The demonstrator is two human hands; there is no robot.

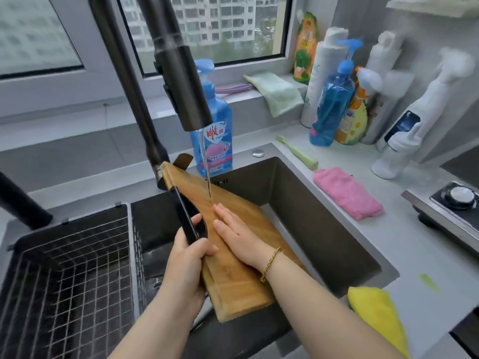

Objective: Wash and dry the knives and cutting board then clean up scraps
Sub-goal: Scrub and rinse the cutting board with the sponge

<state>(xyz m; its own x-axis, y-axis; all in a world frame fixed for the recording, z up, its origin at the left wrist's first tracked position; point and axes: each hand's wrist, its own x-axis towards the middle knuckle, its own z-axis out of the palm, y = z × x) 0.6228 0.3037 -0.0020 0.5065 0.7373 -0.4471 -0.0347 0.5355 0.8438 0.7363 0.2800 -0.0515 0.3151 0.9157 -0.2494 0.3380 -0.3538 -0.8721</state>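
Left hand [190, 257] grips the black handle [185, 216] on the edge of the wooden cutting board [233, 283], fingers curled round it. Right hand [237, 233] lies flat on the board's face, fingers straight, under the faucet [186, 94]'s thin stream. The board slants over the sink [318, 229].

The wooden cutting board [241, 278], with a black handle [185, 216] on its left edge, is tilted over the sink [324, 229], far end up near the tap [186, 86]. A thin water stream [207, 177] falls on its face. A small green scrap [430, 283] lies on the worktop [414, 242], right of the sink.
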